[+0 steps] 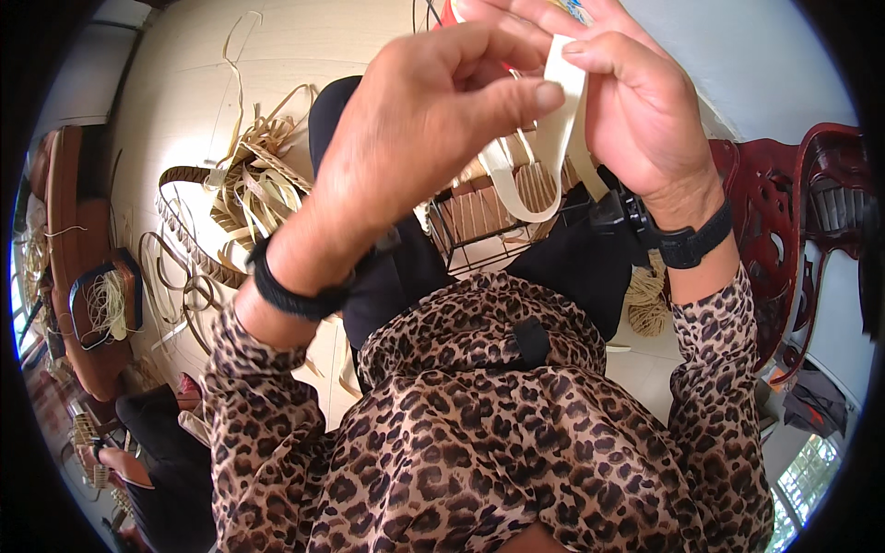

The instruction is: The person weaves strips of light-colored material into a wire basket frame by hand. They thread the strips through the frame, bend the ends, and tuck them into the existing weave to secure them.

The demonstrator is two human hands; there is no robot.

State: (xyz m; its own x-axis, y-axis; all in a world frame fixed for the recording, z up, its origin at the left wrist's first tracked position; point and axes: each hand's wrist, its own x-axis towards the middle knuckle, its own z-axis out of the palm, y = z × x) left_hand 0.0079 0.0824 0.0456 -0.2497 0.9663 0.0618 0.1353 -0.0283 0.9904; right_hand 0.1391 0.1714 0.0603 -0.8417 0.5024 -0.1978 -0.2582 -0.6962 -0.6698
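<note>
Up close to the head camera: both hands raised in front of the chest, working one pale strip.
Strip: flat, cream-white strip [560, 111], smooth, about as wide as a finger. It runs down from the fingers, curves into a U-shaped loop at the bottom and comes back up on the left side.
Right hand [636, 101]: thumb and forefinger pinched shut on the strip's upper end, other fingers curled behind it.
Left hand [433, 120]: thumb pressed against the strip just left of the right-hand pinch, fingers bent over the top; can't quite tell how much of the strip they cover.
Wrists: black band on each, leopard-print sleeves below.
Basket: half-woven basket on a dark wire frame [489, 221] sits on the lap right behind the loop; brown and tan slats stand in it, inside mostly hidden by the hands.
Floor, left: loose pile of tan strips [249, 175] on pale tiles, coiled hoops beside it.
Far left: dark tray [106, 304] holding a bundle of thin pale fibres.
Right: dark red carved chair [784, 212].
</note>
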